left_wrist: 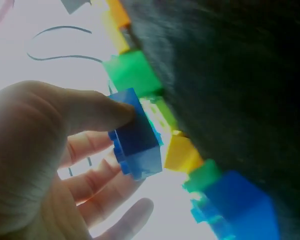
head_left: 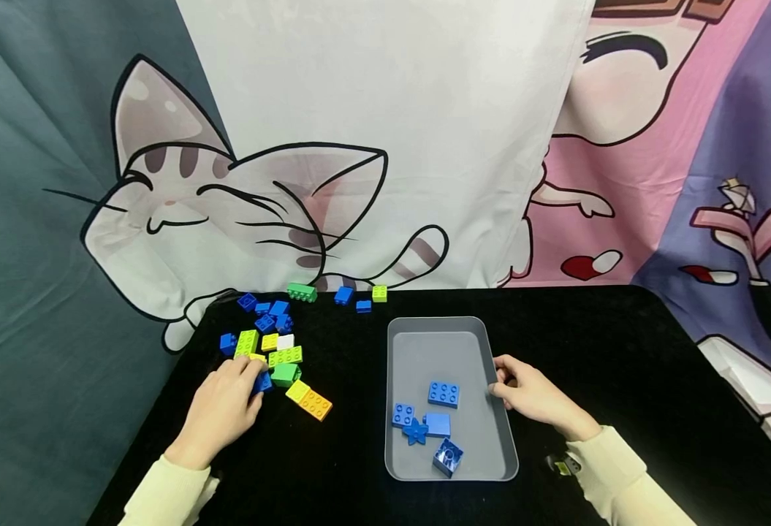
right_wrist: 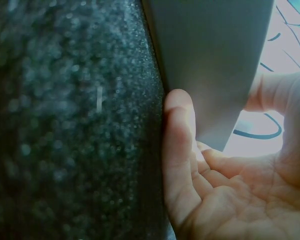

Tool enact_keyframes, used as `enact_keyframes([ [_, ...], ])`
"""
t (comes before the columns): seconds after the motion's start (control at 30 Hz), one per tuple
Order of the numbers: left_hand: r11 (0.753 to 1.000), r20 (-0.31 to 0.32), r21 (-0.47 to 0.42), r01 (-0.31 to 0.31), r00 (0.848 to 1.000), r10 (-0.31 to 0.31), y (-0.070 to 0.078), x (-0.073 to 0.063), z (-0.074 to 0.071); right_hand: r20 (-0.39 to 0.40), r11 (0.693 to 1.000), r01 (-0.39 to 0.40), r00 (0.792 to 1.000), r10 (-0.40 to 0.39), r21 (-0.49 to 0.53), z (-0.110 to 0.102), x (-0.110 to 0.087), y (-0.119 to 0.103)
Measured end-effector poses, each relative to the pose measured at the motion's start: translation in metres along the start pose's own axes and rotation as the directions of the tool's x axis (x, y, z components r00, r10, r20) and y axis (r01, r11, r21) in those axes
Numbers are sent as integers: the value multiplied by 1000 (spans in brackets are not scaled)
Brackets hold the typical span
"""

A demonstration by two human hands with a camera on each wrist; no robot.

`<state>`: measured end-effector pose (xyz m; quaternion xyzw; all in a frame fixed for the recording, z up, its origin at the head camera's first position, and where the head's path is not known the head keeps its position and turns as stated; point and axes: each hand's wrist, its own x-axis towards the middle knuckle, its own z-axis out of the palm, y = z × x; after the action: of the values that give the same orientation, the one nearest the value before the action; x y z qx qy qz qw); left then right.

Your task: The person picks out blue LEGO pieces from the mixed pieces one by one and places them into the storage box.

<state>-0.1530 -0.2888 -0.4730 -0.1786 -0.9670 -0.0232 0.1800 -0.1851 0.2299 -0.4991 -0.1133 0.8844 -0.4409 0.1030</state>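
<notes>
My left hand (head_left: 219, 402) is at the left pile of toy bricks. Its thumb and fingers pinch a blue brick (left_wrist: 136, 135), partly hidden by the hand in the head view. A green brick (head_left: 286, 375) and a yellow-and-orange pair (head_left: 309, 400) lie just right of that hand. On the right, my right hand (head_left: 535, 392) grips the side rim of a grey tray (head_left: 438, 332), its thumb by the rim and a finger against the outer wall (right_wrist: 210, 60). Several blue pieces lie in the tray, among them a six-stud brick (head_left: 443, 394) and a star-shaped piece (head_left: 415, 432).
Blue bricks (head_left: 265, 323), lime bricks (head_left: 285, 356) and a white brick (head_left: 285, 342) are grouped at the left of the black table (head_left: 339, 467). Toward the back edge lie a green brick (head_left: 302, 292) and a lime one (head_left: 379, 294). A printed curtain (head_left: 477, 146) hangs behind.
</notes>
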Motion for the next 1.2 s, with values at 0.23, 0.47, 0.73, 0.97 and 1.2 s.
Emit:
enact_keyframes([
  [0.23, 999, -15, -31, -22, 1000, 21, 19, 11, -11, 7, 1000, -5, 1000, 5, 8, -1, -1, 1],
  [0.47, 995, -10, -67, -73, 997, 72, 51, 26, -18, 7, 1000, 0, 1000, 0, 10, -1, -1, 1],
  [0.73, 981, -27, -91, -170, 985, 168, 92, 42, -14, 6, 1000, -1, 1000, 1, 4, 0, 0, -1],
  [0.97, 963, -33, -83, -255, 967, 253, 126, 55, -10, 4, 1000, -5, 1000, 5, 2, 0, -1, -2],
  [1.2, 935, -40, -83, -344, 939, 341, 158, 65, -10, 11, 1000, 2, 1000, -2, 7, -1, 0, -1],
])
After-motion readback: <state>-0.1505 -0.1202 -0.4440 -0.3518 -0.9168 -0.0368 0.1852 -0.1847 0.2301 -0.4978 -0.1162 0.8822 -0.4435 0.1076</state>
